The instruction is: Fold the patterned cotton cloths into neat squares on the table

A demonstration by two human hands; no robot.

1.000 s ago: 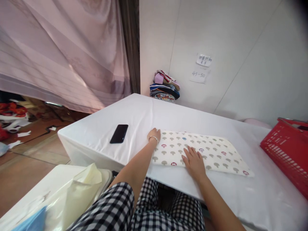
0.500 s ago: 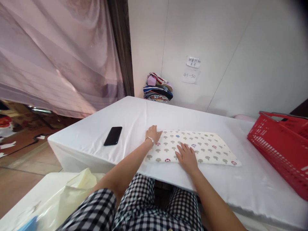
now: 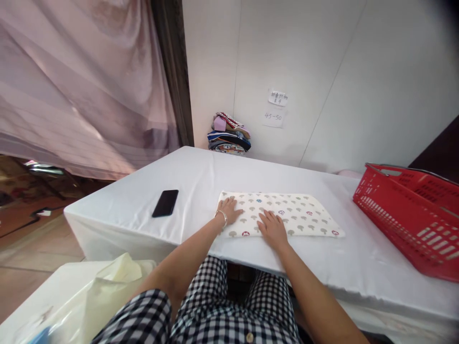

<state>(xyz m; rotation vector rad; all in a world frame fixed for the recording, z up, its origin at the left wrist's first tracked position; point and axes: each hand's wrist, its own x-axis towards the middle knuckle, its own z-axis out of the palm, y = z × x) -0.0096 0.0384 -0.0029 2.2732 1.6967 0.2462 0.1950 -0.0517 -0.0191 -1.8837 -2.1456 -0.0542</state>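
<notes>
- Cloth (image 3: 299,216), mushroom-printed: I see it lying flat on the white table (image 3: 258,173).
- Left hand (image 3: 228,211): palm down, fingers spread, pressed on the cloth's 9 o'clock end.
- Right hand (image 3: 274,230): palm down, fingers extended, at the cloth's 6 o'clock edge.
- Surroundings, from the cloth: I locate black phone (image 3: 165,203) at 9 o'clock, red basket (image 3: 396,210) at 3, fabric stack (image 3: 229,136) at 11.

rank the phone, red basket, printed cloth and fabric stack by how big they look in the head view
1. Red basket, though the picture's right edge cuts it off
2. Printed cloth, partly covered
3. Fabric stack
4. Phone
</notes>
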